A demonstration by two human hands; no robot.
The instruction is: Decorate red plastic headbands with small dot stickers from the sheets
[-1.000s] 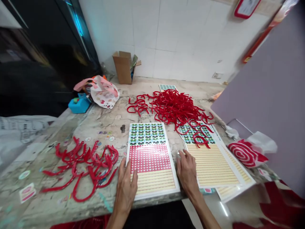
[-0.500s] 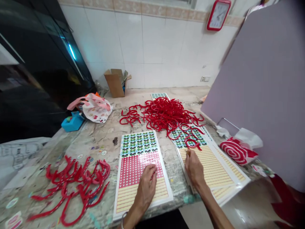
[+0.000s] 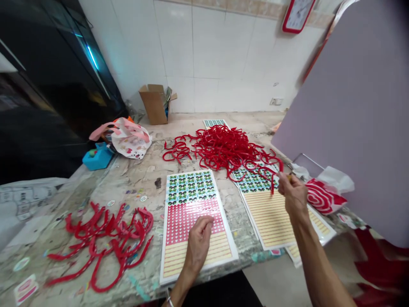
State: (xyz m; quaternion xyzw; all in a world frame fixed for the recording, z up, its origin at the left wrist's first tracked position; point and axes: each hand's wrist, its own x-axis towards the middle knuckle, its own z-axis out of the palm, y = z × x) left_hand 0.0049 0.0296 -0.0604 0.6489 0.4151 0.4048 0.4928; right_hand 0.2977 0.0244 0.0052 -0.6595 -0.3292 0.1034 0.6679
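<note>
My left hand (image 3: 198,244) rests over a sheet printed with green, pink and yellow patterns (image 3: 191,224). Its fingers are curled together, and whatever they may hold is hidden. Further right, my right hand (image 3: 293,195) is raised with its fingertips pinched on a curved red band (image 3: 280,165), at the near right side of a large heap of red bands (image 3: 223,147). A small yellowish bit shows at these fingers, too small to name. Beneath and left of that hand is a stack of similar printed sheets (image 3: 268,217).
Loose red bands with pale marks (image 3: 105,243) lie at the left. Behind them are a blue tape dispenser (image 3: 98,157), a white and pink bag (image 3: 131,143) and an open cardboard box (image 3: 154,106). A red and white packet (image 3: 324,196) lies beside a grey panel (image 3: 351,119).
My right hand has moved up and right from the stacked sheets, and a red band is now at its fingertips. My left hand stays over its sheet. The view has tilted slightly down.
</note>
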